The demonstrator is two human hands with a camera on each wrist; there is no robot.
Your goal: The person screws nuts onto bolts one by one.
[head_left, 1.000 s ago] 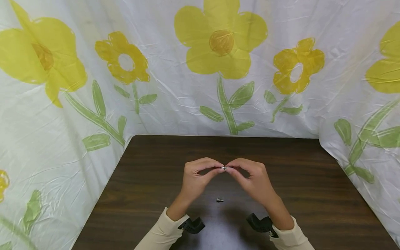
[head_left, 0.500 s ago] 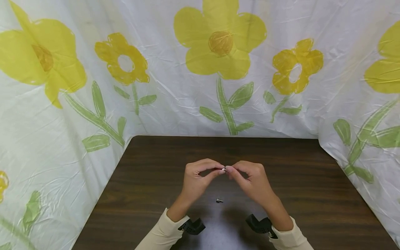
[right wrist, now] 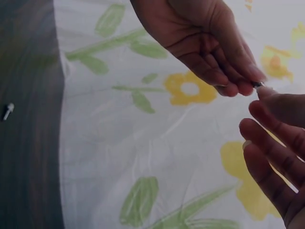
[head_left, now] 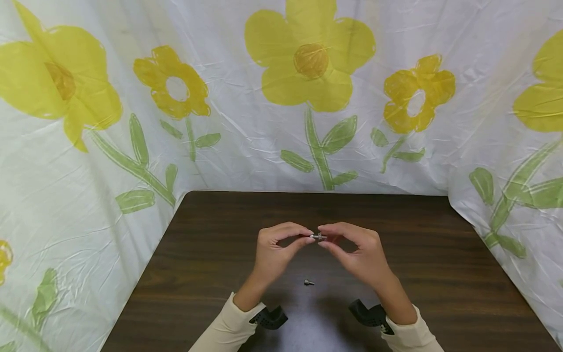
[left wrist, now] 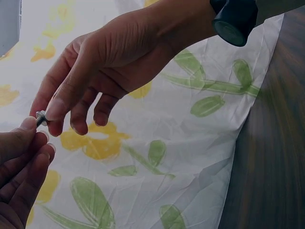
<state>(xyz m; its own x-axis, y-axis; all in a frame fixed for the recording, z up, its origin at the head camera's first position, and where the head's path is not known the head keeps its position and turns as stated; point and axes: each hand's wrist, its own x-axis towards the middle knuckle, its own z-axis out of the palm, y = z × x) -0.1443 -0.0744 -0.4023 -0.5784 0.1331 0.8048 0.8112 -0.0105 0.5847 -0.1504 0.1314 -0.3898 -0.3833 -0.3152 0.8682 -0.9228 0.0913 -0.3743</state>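
Observation:
In the head view a small silvery bolt (head_left: pixel 319 236) with a wider ring near its middle lies level between both hands, above the table. My left hand (head_left: pixel 274 252) pinches its left end between thumb and fingertips. The thumb and forefinger of my right hand (head_left: pixel 358 252) curve around its right end, parted above and below. From the left wrist the bolt's dark shaft (left wrist: pixel 41 121) shows, with the pale ring by the right thumb. The right wrist view shows only a sliver of bolt (right wrist: pixel 258 84), mostly hidden by fingertips.
A second small bolt (head_left: pixel 309 282) lies on the dark wood table (head_left: pixel 198 274), nearer the body than the hands. Each wrist wears a black camera (head_left: pixel 269 318). A white curtain (head_left: pixel 246 146) with yellow flowers hangs behind and at both sides.
The right fingertips closed over the bolt half a second ago and now stand parted, slightly further right, so more of the bolt shows. My left hand keeps its pinch, barely moving.

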